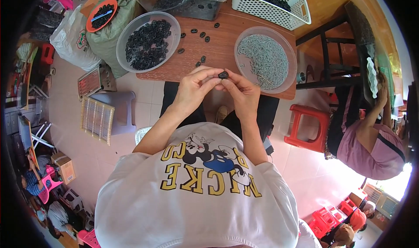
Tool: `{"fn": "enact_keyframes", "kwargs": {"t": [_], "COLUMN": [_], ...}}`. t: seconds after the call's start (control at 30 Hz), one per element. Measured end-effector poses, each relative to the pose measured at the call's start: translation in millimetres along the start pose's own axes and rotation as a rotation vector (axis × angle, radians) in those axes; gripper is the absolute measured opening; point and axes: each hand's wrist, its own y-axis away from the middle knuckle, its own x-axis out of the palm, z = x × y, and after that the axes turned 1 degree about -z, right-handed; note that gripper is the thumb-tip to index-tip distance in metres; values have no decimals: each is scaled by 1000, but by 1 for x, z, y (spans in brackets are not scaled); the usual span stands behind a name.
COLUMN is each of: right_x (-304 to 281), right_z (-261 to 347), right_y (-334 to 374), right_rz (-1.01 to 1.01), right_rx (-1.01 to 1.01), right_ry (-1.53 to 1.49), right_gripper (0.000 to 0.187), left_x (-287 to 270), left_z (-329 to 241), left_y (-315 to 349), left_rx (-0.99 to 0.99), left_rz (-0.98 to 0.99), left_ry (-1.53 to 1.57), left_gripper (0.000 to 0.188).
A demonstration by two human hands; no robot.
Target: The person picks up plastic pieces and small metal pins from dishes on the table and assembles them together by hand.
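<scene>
Pinching a small black piece [223, 75], the left hand [196, 84] and the right hand [242, 91] meet fingertip to fingertip, thumbs and forefingers closed around it from both sides. The piece sits right between the two hands, just off the near edge of the bench [222, 51]; which hand bears most of the grip I cannot tell. The remaining fingers of both hands are curled, and their tips are partly hidden.

Just beyond the left hand, a few loose black pieces [203, 59] lie on the brown wood, with more scattered farther ahead of it. To the left of the left hand and a little ahead stands a round clear bowl [175, 38] with a heap of similar black pieces [148, 45] in it. Near the right hand, ahead and to its right, another round bowl [244, 72] holds a pile of silvery screws [266, 56].

Farther ahead of the left hand is a clear bin [148, 3] of black pieces; farther ahead of the right hand, a white basket [301, 13] with more. Well to the left of the left hand, an orange dish [89, 24] rests on a green sack [111, 45]. Well to the right of the right hand are a red stool [305, 109] and a person in a pink top [371, 147].
</scene>
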Motion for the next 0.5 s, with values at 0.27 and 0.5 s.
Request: {"fn": "enact_keyframes", "kwargs": {"t": [0.27,0.5], "right_x": [5,2], "right_z": [-1,-2], "right_y": [3,2], "right_rz": [-69,-110], "right_rx": [-50,-89], "right_ry": [-29,28], "right_gripper": [22,21], "left_x": [-2,8], "left_z": [3,10], "left_y": [-1,-5], "left_rx": [191,284], "left_rz": [35,-17], "left_ry": [-141,-166], "left_gripper": [23,22]}}
